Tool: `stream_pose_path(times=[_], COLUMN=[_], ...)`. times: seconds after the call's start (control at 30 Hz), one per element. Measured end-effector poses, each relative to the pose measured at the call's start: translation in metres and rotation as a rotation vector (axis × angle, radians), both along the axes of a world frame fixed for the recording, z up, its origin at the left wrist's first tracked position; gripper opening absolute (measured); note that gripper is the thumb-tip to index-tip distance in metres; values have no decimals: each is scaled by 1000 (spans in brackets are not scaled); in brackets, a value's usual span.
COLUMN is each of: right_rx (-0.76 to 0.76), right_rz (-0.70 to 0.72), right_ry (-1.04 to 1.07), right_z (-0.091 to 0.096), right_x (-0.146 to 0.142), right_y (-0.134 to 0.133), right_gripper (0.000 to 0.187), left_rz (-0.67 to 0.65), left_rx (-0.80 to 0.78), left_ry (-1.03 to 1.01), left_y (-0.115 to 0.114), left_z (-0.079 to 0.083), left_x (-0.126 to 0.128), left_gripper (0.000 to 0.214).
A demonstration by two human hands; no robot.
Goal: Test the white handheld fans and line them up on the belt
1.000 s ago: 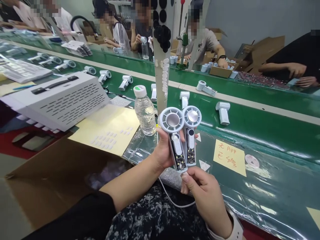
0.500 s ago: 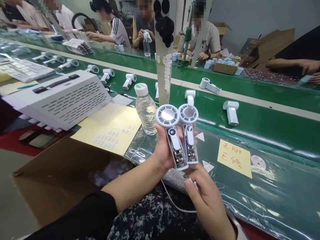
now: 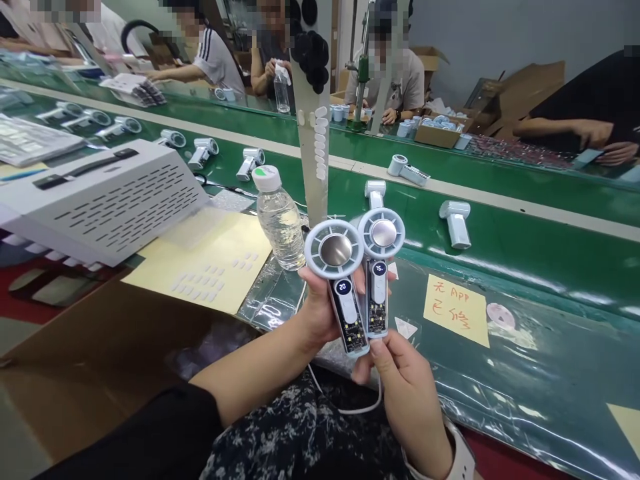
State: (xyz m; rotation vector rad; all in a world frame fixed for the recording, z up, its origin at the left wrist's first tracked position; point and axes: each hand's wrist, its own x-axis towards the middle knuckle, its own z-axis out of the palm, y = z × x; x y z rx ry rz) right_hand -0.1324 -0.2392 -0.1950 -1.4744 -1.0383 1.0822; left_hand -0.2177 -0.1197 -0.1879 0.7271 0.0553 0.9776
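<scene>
My left hand [image 3: 316, 313] grips two white hand-held fans side by side, held upright in front of me. The left fan [image 3: 336, 260] shows "20" on its small lit display, the right fan [image 3: 382, 247] shows another number. Both handles are open, with circuit boards visible. My right hand [image 3: 407, 387] is closed just below the right fan's base, pinching the plug of a white cable [image 3: 350, 408] that loops down toward my lap.
A green conveyor [image 3: 525, 247] carries several white fans past me. A water bottle [image 3: 277, 217], a yellow sheet with small stickers [image 3: 210, 267], a white vented box [image 3: 100, 197] and a yellow handwritten note [image 3: 456, 310] lie close by. Other people work across the belt.
The right fan's display has lit up. My right hand moved the cable plug from below the left fan up to the right fan's base. Both fans tilted slightly toward me.
</scene>
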Motion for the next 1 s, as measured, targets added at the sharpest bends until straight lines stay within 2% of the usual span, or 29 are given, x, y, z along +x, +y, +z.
stream_pose_path(times=[0.17,0.2,0.27,0.33,0.4,0.47,0.53,0.63,0.87,1.0], right_rx=[303,316,233,120,108,179,248,293,308,335], right_rz=[100,101,-10,-234,-403,-405,-316,-232,-245,-267], right_ry=[-292,-367,-548,-733,-849,-845,-768,-684,-582,-501], right_z=[4,4,3,7,15,26,37,45,42,42], right_x=[22,30,45,59,65,63,55,43,38,33], right_y=[-8,-8,-6,-1,2,1,-3,-7,-9,-10], right_gripper=[32,34,31,24,31,27,17,12,8,13], left_rz=[51,71,78,20,-71,-156,-208,-240,-269,-279], left_rx=[-56,-64,-78,-84,-69,-60,-66,-86,-160,-168], left_ry=[-19,-15,-5,3,-2,-7,-7,6,29,21], left_y=[5,6,5,-1,-10,-20,-27,-33,-39,-40], left_z=[9,11,14,15,14,12,10,7,7,6], left_x=[-4,-5,-7,-8,-8,-7,-5,-3,-3,0], left_gripper=[66,65,63,65,69,71,71,70,72,70])
